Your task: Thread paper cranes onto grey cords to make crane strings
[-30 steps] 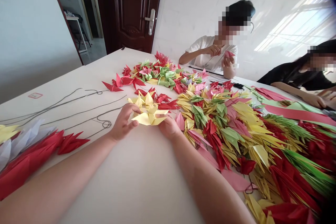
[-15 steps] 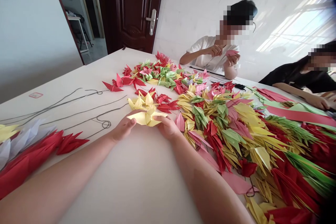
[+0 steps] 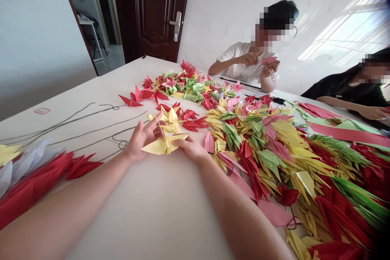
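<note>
Fanning open since the previous frame: the left hand (image 3: 142,140), fingers spread wide, palm turned toward the right, no longer closed on the folded yellow paper crane (image 3: 164,145) and gripping nothing that can be made out, with a fine pale thread (image 3: 159,124) just beside the fingers. Sitting lower and further left than half a second earlier: that crane, between the two hands, just above the bare white desk (image 3: 152,211). Long axis running nearly crosswise, one pointed wingtip aimed left, the other tip aimed right and slightly up; crisp creases, flat pale-yellow wings, a small peak at the middle. Touching its right end: the right hand (image 3: 190,149), fingers curled loosely in under the paper, how firmly not clear. Just behind, a cluster of yellow paper cranes (image 3: 171,121) and small red paper cranes (image 3: 190,124). Off to the right, a dense heap of red, yellow, green and pink paper cranes (image 3: 262,150); to the left, dark cords (image 3: 91,124) lying in loose loops. Across the desk, a seated person in white (image 3: 240,59) with a pink paper crane (image 3: 269,60) between both hands.
</note>
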